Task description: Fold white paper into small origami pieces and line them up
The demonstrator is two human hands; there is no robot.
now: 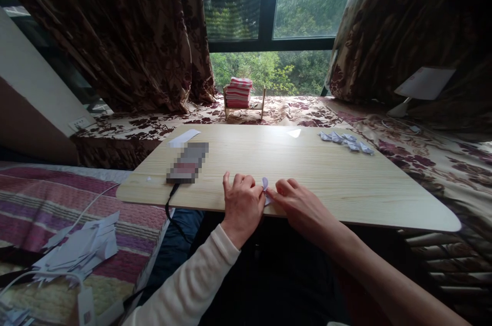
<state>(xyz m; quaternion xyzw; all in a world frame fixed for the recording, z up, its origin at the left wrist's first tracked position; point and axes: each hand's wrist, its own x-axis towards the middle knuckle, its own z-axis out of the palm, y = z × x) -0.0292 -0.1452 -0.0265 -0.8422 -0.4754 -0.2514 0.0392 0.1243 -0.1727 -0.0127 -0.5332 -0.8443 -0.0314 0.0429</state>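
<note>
Both hands are meeting over the near edge of the pale wooden table (330, 192): the left hand (242, 208) is holding a small white paper piece (265, 182) with its fingertips drawn together on it, while the right hand (302, 205) is touching the same piece from the other side, its outer fingers curling under. Whether the right thumb is closing behind that paper, I cannot tell.

Beyond the table's left edge and below its level, a loose heap of paper (82, 251) is lying on the striped bedding (130, 241). On the table's left part, a dark pixelated object (187, 163) is resting, with a black cable (168, 208) trailing over the near edge. Toward the table's far right corner, a cluster of folded paper pieces (349, 138) is sitting, well apart from the hands. Near the table's far left corner, a flat paper strip (185, 138) is lying.

Smallest of all, the held piece is standing partly upright between the fingertips, so it could be springing open if either fingertip were easing off too soon. Uneven pressure could be leaving a crooked crease, and a slip could be sending it over the table's near edge.
</note>
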